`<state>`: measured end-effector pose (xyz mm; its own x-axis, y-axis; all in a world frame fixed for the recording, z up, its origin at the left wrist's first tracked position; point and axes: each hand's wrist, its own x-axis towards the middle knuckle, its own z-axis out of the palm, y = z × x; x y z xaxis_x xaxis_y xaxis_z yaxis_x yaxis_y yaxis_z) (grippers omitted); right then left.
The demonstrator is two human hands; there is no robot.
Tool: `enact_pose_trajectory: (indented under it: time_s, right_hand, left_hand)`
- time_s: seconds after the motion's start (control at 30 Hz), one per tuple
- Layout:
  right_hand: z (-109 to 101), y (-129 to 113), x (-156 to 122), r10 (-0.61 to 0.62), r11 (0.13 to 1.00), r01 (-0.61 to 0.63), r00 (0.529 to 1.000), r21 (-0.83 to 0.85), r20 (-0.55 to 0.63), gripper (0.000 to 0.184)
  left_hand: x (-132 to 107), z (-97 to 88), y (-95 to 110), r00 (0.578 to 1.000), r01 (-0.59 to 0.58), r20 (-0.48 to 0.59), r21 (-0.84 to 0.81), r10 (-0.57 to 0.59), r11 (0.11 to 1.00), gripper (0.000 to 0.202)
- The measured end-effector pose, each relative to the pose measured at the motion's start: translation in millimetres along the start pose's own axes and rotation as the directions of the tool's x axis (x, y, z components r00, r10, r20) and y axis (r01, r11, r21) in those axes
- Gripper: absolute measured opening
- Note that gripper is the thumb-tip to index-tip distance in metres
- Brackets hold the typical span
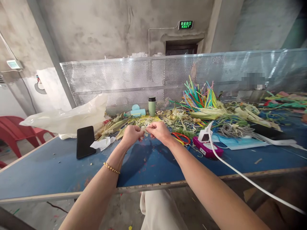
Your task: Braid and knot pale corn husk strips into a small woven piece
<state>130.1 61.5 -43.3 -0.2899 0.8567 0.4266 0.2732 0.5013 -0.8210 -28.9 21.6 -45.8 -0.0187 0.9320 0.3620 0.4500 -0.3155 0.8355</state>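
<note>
Both of my hands are raised over the blue table (48,172), fingers pinched together. My left hand (131,134) and my right hand (158,131) hold a small pale strip of corn husk (144,128) between them. A gold bead bracelet (111,168) sits on my left wrist. Behind the hands lies a heap of pale and green corn husks (177,119), and further back a bundle of coloured strips (199,95) stands up.
A black phone (85,141) and crumpled white paper (103,143) lie left of my hands. Red-handled scissors (181,137), a pink power strip (207,148) with white cable, a green flask (152,106), a white plastic bag (72,116) and a red chair (16,131) surround them.
</note>
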Motion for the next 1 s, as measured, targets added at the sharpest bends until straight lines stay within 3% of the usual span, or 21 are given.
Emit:
enact_pose_trajectory:
  time_s: [0.2, 0.5, 0.77, 0.87, 1.0]
  right_hand:
    - [0.8, -4.6, -2.0, 0.012, 0.995, -0.015, 0.999, -0.096, -0.033, 0.009]
    - [2.2, -7.0, -3.7, 0.055, 0.993, -0.060, 0.997, -0.104, -0.053, 0.009]
    - [4.1, -9.7, -2.7, 0.087, 0.988, -0.091, 0.995, 0.124, 0.038, 0.008]
    - [1.3, -10.6, -3.2, 0.044, 0.999, -0.045, 0.997, 0.015, 0.062, 0.010]
    - [-2.2, -10.4, -5.0, -0.082, 0.975, 0.106, 0.989, -0.195, 0.126, 0.011]
  left_hand:
    - [0.4, 3.7, 0.5, 0.999, -0.004, -0.049, 0.158, 0.012, 0.987, 0.023]
    - [-0.4, 5.2, 3.9, 0.998, 0.001, -0.055, 0.177, 0.008, 0.984, 0.019]
    - [-2.7, 5.2, 5.9, 1.000, -0.014, -0.023, 0.173, 0.018, 0.985, 0.022]
    - [-3.3, 5.6, 4.6, 1.000, -0.018, 0.018, 0.194, 0.014, 0.981, 0.018]
    - [-4.5, 6.6, 5.7, 0.999, -0.047, 0.033, 0.270, 0.040, 0.962, 0.015]
